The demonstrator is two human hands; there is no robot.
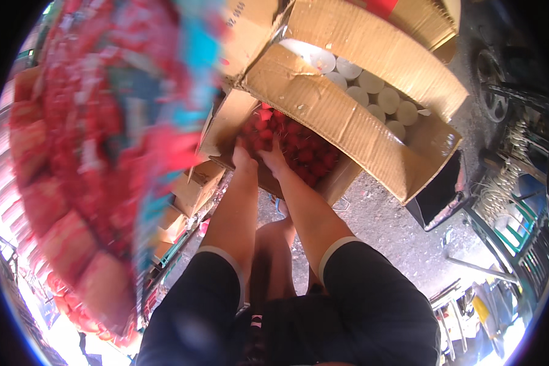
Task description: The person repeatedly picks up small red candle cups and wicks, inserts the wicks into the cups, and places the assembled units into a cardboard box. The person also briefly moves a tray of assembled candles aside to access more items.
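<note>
Both my arms reach forward into an open cardboard box [224,125] filled with small, round red pieces [299,143]; their exact kind is too small and dark to tell. My left hand [244,160] is at the box's near left part, most of its fingers hidden among the shadow and the red pieces. Just right of it, my right hand [274,161] shows two digits stretched apart beside the red pieces, and I see nothing held between them. Whether either hand touches the pieces or the box wall cannot be made out.
Behind stands a larger cardboard box [348,128] with several whitish round-topped cylinders [369,82]. At left, a big blurred red and turquoise bundle [104,152] hangs close. A black bin [439,192], a wheel [492,85] and green metal frames [524,229] are at right.
</note>
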